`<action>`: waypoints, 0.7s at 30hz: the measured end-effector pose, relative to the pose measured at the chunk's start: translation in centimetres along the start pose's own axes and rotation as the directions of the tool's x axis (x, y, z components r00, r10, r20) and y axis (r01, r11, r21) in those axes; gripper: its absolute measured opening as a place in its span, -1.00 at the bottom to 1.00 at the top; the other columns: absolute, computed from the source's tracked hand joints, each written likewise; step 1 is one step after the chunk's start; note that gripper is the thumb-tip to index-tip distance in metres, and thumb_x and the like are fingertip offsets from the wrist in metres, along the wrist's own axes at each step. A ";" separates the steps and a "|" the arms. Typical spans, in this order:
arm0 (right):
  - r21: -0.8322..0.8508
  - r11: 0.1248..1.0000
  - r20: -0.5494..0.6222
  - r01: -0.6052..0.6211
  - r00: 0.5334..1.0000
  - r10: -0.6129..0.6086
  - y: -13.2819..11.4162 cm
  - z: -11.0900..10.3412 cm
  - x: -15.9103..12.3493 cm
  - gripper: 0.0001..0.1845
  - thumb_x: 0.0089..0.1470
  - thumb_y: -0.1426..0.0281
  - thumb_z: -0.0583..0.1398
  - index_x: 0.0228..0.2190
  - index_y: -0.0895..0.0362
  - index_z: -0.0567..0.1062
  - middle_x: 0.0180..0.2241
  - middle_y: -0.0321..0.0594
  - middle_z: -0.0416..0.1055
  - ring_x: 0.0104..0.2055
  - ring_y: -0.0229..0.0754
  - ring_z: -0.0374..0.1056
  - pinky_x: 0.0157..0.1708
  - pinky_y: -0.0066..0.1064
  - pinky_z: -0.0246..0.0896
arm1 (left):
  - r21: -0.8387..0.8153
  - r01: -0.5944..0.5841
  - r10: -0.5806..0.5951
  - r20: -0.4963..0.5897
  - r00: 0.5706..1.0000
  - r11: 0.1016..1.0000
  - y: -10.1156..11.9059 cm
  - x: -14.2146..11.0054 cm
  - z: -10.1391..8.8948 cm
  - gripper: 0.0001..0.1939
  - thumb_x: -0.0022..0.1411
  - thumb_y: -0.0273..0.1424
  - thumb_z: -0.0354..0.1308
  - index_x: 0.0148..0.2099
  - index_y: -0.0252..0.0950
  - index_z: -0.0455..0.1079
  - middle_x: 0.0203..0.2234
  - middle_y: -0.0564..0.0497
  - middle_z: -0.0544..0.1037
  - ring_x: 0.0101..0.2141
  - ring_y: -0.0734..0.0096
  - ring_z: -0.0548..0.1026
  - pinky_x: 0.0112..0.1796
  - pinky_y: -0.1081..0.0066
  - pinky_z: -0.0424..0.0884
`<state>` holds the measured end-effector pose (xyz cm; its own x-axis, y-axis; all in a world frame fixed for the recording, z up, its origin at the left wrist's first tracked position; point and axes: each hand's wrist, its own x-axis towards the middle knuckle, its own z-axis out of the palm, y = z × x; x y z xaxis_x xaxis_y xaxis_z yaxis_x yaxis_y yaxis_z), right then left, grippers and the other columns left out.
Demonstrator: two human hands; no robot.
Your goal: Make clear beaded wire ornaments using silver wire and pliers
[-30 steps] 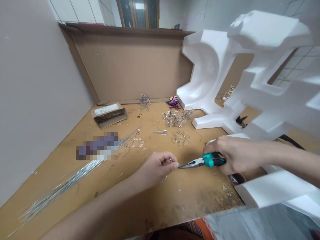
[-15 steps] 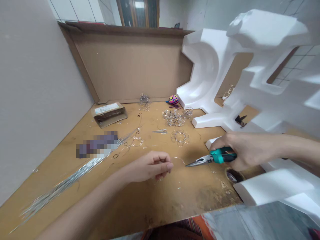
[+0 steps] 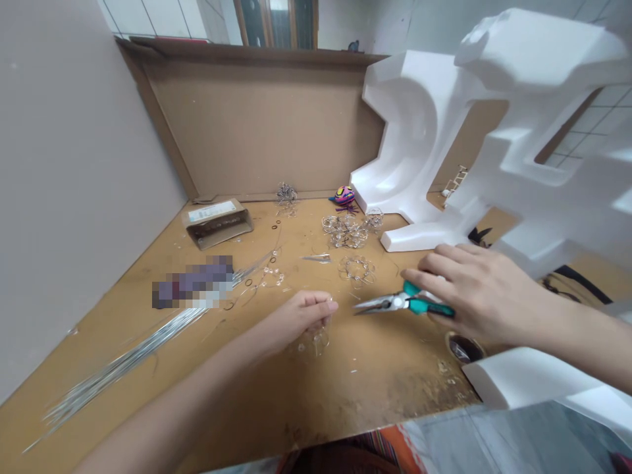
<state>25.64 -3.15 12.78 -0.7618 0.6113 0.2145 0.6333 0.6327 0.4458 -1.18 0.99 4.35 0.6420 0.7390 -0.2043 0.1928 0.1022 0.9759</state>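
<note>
My left hand is closed in a pinch over the middle of the table. A looped, see-through wire piece hangs below its fingers, partly hidden by them. To the right, my right hand grips needle-nose pliers with teal and black handles. The handles are spread and the jaws, slightly parted, point left toward my left hand without touching it. Just beyond the pliers lies a ring of wire loops. A cluster of similar wire pieces sits farther back.
A bundle of straight wires stretches across the left side. Behind it are an open small box and thin tweezers-like metal tool. White foam packaging stands along the right, near a tape roll. Cardboard walls the back.
The pliers' handles have spread, and their tip has moved slightly left and up. My left hand has turned a little, so more of the looped wire piece shows beneath it.
</note>
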 end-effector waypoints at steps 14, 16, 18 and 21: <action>-0.217 0.968 -0.048 0.129 0.989 -0.143 -1.9 1.1 0.8 -0.75 0.09 0.52 0.03 -0.16 0.17 0.35 -0.47 -0.21 0.28 -0.44 -0.18 0.07 -0.43 -0.32 -0.11 | -0.369 0.084 -0.054 0.091 0.994 0.925 0.0 0.1 1.2 -0.64 0.11 -0.26 0.09 -0.57 -0.29 0.04 -0.73 0.22 -0.03 -0.67 0.64 -0.11 -0.63 0.49 -0.20; -0.214 0.968 -0.052 0.133 0.988 -0.147 -1.9 1.1 0.8 -0.75 0.10 0.51 0.02 -0.16 0.17 0.35 -0.47 -0.21 0.29 -0.44 -0.18 0.07 -0.43 -0.33 -0.12 | -0.365 0.096 -0.065 0.095 0.993 0.926 0.1 0.0 1.3 -0.65 0.10 -0.25 0.10 -0.58 -0.30 0.07 -0.73 0.22 -0.02 -0.68 0.64 -0.10 -0.63 0.51 -0.19; -0.208 0.969 -0.059 0.131 0.987 -0.146 -2.0 1.1 0.8 -0.77 0.11 0.49 0.02 -0.17 0.18 0.35 -0.47 -0.20 0.29 -0.44 -0.18 0.07 -0.44 -0.33 -0.12 | -0.367 0.111 -0.080 0.098 0.992 0.924 0.2 -0.1 1.3 -0.65 0.08 -0.24 0.11 -0.57 -0.30 0.08 -0.74 0.22 -0.02 -0.68 0.64 -0.11 -0.64 0.52 -0.18; -0.202 0.971 -0.062 0.126 0.988 -0.142 -2.0 1.1 0.8 -0.77 0.12 0.48 0.02 -0.17 0.18 0.36 -0.47 -0.20 0.30 -0.44 -0.18 0.08 -0.43 -0.33 -0.11 | -0.387 0.126 -0.096 0.095 0.991 0.913 0.3 -0.1 1.3 -0.66 0.05 -0.25 0.14 -0.57 -0.30 0.09 -0.74 0.23 -0.01 -0.68 0.64 -0.10 -0.64 0.53 -0.18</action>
<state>23.93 -3.43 11.14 -0.8507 0.4851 0.2025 0.4910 0.5957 0.6356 -0.23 0.03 4.57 0.6881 0.6590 -0.3038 -0.0304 0.4445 0.8953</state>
